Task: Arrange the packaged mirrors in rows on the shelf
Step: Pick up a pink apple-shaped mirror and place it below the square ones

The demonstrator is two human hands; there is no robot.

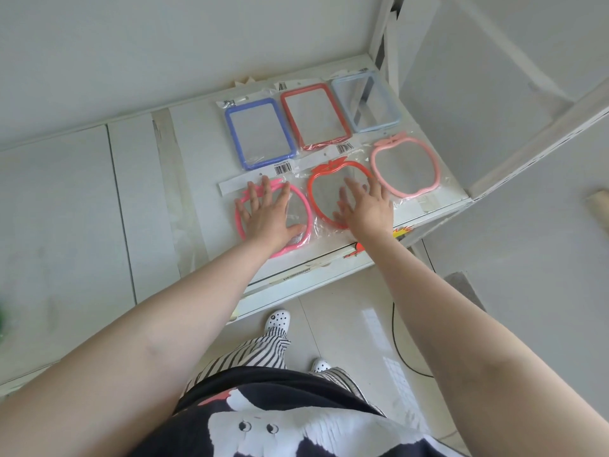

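Observation:
Several packaged mirrors lie flat on the white shelf [99, 199] in two rows. The back row holds a blue rectangular mirror [230, 133], a red rectangular mirror [314, 115] and a pale blue rectangular mirror [364, 100]. In the front row are a hot-pink apple-shaped mirror [304, 206], an orange-red apple-shaped mirror [324, 192] and a light pink apple-shaped mirror [405, 166]. My left hand [267, 216] rests flat, fingers spread, on the hot-pink mirror. Spread the same way, my right hand [365, 206] lies flat on the orange-red one.
The shelf's white upright post [382, 37] and a slanted brace [540, 133] stand at the right end. The shelf's front edge [296, 278] carries printed labels. A black cable [395, 338] lies on the tiled floor by my feet.

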